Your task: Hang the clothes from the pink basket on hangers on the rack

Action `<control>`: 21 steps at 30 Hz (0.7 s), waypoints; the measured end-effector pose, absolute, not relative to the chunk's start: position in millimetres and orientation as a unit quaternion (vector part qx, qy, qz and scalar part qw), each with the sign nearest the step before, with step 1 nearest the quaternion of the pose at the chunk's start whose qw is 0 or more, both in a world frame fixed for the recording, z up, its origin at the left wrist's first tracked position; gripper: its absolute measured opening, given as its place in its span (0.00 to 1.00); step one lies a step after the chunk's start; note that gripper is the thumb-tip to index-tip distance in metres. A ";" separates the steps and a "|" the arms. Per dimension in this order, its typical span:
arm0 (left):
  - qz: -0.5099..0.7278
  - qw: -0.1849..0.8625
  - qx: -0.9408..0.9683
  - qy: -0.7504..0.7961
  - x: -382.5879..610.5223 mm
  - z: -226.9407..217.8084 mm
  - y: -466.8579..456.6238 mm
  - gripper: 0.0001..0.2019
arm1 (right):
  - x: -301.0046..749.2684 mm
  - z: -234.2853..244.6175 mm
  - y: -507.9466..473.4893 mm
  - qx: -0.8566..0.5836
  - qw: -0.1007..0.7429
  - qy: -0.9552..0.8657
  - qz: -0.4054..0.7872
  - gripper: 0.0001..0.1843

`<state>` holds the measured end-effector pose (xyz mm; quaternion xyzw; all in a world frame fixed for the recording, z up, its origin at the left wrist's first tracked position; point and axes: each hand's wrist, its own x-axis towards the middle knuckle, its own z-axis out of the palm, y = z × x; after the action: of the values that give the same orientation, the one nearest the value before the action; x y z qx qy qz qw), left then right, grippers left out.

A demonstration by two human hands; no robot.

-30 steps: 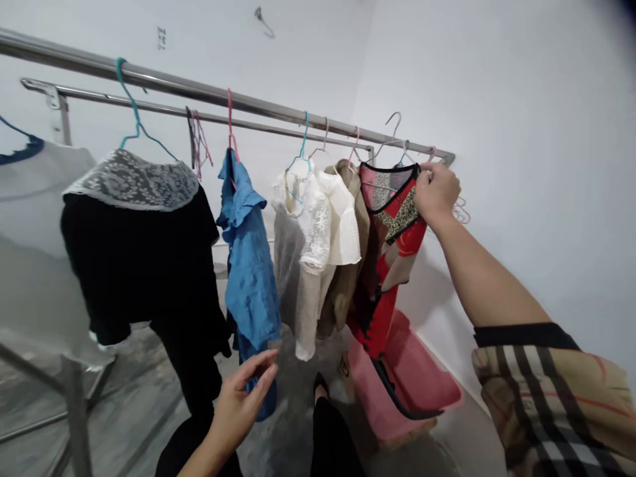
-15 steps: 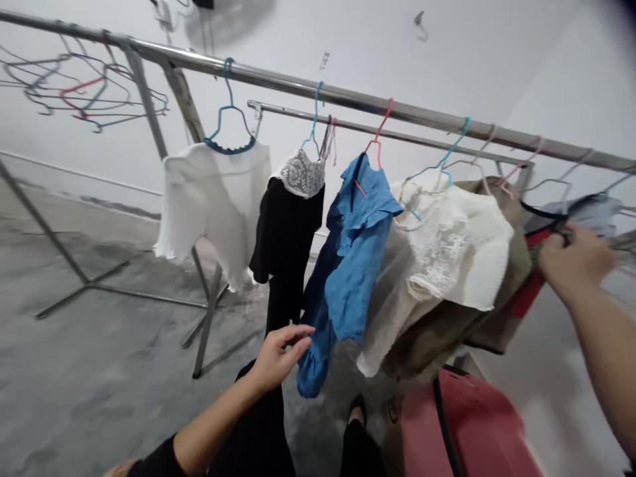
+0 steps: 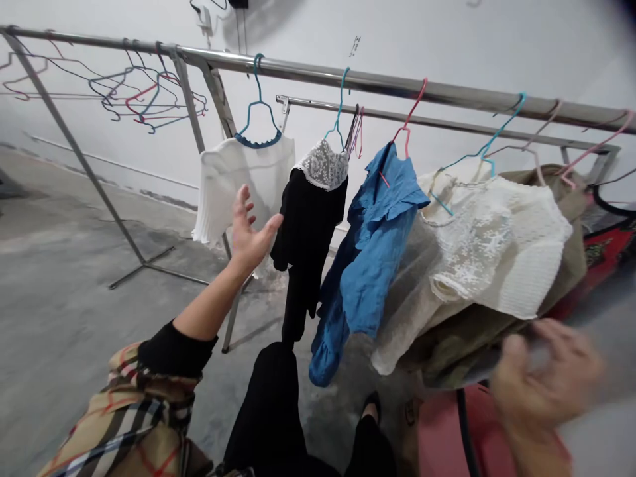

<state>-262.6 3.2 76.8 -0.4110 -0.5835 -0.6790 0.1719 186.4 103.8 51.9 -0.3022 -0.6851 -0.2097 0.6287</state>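
My left hand [image 3: 251, 232] is raised with its fingers apart and holds nothing. It is in front of a sheer white blouse [image 3: 218, 179], close to a black top with a white lace yoke [image 3: 311, 218]. A blue ruffled shirt [image 3: 372, 265] hangs from a pink hanger [image 3: 408, 126] farther right. Beside that are a cream lace knit top [image 3: 517, 265] and an olive garment [image 3: 462, 344]. My right hand [image 3: 546, 377], blurred by motion, is below these garments with thumb and fingers apart; nothing shows in it.
A metal rail [image 3: 318, 76] carries the clothes, and a second, lower rail [image 3: 397, 114] runs behind. Several bare hangers [image 3: 144, 99] hang at the left. A red-pink object with a black strip [image 3: 442, 430] stands low at the right. A dark red garment [image 3: 611, 245] hangs far right.
My left hand has risen from beside the blue shirt towards the white blouse. My right hand has come off the clothes at the far right and dropped lower. The view has shifted left.
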 end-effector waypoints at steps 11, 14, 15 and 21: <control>-0.408 0.043 -0.700 -0.585 -210.9 106.2 11.6 0.29 | 139.2 -75.4 36.9 -0.319 0.530 -0.781 0.090 0.11; -0.435 0.212 -0.642 -0.594 -229.4 129.3 -9.2 0.33 | 154.4 -96.1 39.1 -0.352 0.518 -0.772 0.107 0.12; -0.462 0.273 -0.581 -0.612 -243.5 137.9 -13.2 0.32 | 159.6 -102.5 40.0 -0.362 0.517 -0.769 0.107 0.13; -0.534 0.307 -0.343 -0.709 -346.2 186.0 -12.0 0.48 | 178.9 -132.0 42.9 -0.401 0.504 -0.756 0.119 0.18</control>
<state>-346.2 -12.0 186.0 -0.3434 -0.7092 -0.5339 0.3068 178.9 42.9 -132.0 -0.4012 -0.7558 0.1186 0.5037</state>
